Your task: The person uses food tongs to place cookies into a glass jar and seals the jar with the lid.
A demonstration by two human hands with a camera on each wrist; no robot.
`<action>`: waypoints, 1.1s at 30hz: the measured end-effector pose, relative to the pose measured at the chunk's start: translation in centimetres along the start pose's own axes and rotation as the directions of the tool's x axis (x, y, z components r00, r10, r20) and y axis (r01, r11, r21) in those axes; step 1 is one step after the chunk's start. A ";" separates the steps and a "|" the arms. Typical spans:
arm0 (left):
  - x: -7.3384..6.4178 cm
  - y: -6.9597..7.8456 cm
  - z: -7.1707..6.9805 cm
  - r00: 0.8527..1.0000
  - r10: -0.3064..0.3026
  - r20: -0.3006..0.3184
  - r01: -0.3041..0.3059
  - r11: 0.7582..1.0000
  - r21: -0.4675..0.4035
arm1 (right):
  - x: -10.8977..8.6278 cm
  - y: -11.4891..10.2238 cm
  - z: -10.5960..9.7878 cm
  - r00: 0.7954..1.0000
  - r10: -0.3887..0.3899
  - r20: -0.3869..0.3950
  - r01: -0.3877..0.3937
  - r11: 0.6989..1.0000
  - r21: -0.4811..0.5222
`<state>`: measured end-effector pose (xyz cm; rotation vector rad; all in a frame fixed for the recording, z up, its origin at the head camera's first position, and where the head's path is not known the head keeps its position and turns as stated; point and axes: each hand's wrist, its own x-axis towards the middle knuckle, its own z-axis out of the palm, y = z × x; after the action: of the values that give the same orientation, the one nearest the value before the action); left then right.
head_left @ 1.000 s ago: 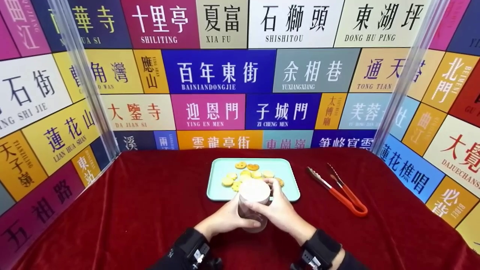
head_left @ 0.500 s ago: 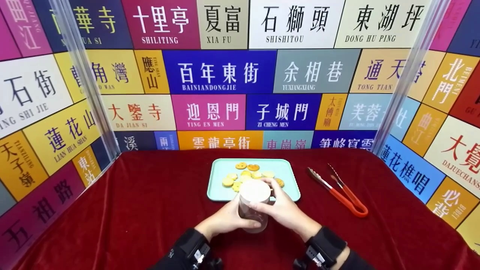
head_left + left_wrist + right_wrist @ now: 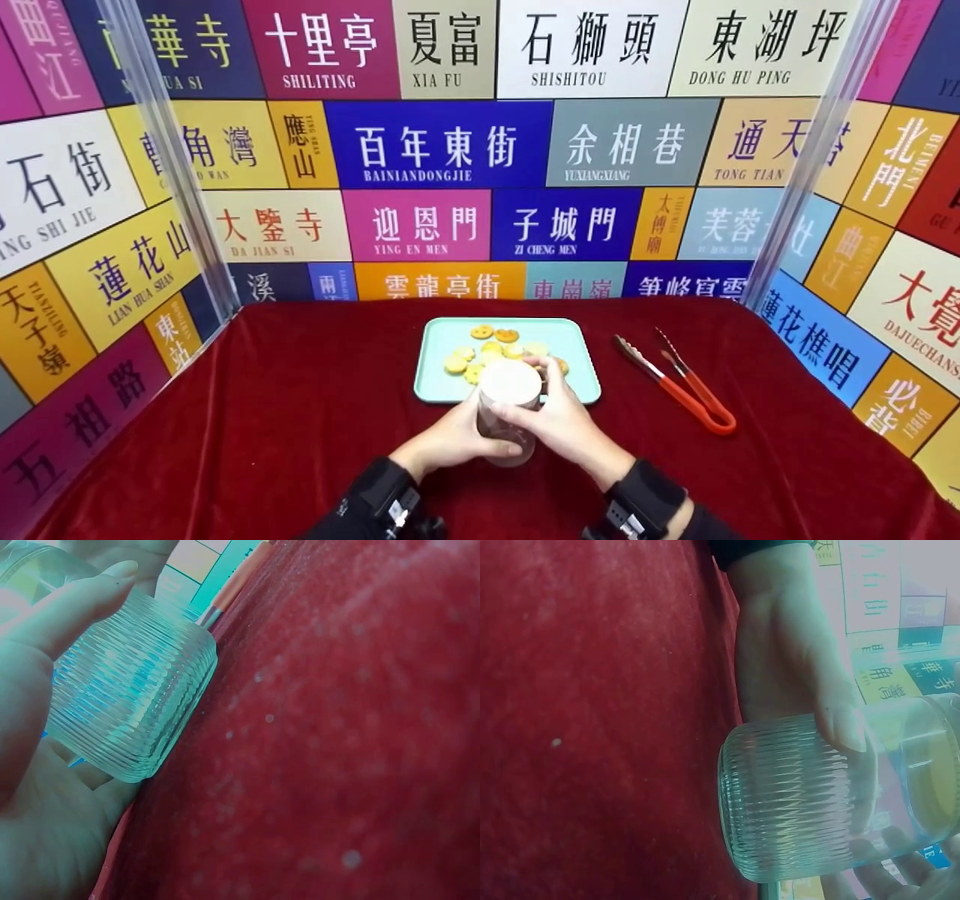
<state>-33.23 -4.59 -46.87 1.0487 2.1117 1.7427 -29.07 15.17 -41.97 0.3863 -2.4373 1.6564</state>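
A clear ribbed glass jar (image 3: 780, 802) stands upright in front of the tray, topped by a pale, whitish lid (image 3: 510, 381). My left hand (image 3: 450, 441) wraps round the jar's lower body, its thumb across the near side. In the left wrist view the left thumb (image 3: 86, 604) lies on the glass above the ribbed part. My right hand (image 3: 564, 420) holds the lid at its right edge, thumb in front and fingers behind. Fingers of the right hand (image 3: 915, 874) also show below the jar in the right wrist view.
Beyond the jar lies a mint-green tray (image 3: 435, 394) with several yellow and brown biscuits (image 3: 491, 349). To its right are metal tongs with red handles (image 3: 694, 401). Dark red cloth (image 3: 300, 420) covers the table; walls of coloured sign panels (image 3: 442, 142) rise behind and at both sides.
My right hand and wrist turned slightly outward half a second ago and have swung back at the lid. The left hand and the jar stay in place.
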 end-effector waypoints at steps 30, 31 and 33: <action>-0.1 0.1 0.0 1.000 0.000 -0.003 0.000 1.000 -0.003 | 0.3 0.7 -0.2 0.998 -0.023 0.056 0.022 1.000 0.003; -0.1 0.1 0.0 1.000 0.000 -0.001 0.000 1.000 -0.005 | 0.3 0.7 -0.3 0.997 -0.026 0.070 0.026 1.000 0.010; -0.2 0.1 0.0 1.000 0.000 0.000 0.000 1.000 -0.008 | 0.4 0.8 -0.5 0.995 -0.035 0.099 0.033 0.999 0.024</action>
<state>-33.06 -4.67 -46.82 1.0463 2.1026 1.7494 -29.68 15.88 -42.35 0.5220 -2.4689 1.6911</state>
